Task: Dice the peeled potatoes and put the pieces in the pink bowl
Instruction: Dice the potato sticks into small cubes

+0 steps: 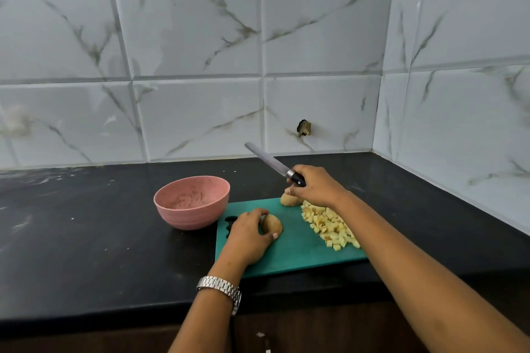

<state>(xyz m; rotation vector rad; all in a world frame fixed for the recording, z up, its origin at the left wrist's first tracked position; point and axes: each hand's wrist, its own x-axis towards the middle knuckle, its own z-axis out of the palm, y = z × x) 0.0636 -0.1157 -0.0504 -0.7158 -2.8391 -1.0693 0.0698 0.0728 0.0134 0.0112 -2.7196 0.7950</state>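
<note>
A green cutting board (298,252) lies on the black counter. My left hand (248,233) grips a potato half (272,224) near the board's left side. My right hand (314,188) holds a black-handled knife (269,162), blade pointing up and left, and its fingertips touch a second potato piece (289,200) at the board's far edge. A heap of diced potato (329,225) covers the board's right side. The pink bowl (192,202) stands left of the board, with only crumbs or specks inside.
The black counter (86,238) runs to a marble-tiled wall behind and a tiled corner wall (459,123) on the right. A hole (304,128) shows in the back tile. A metal watch (220,291) sits on my left wrist.
</note>
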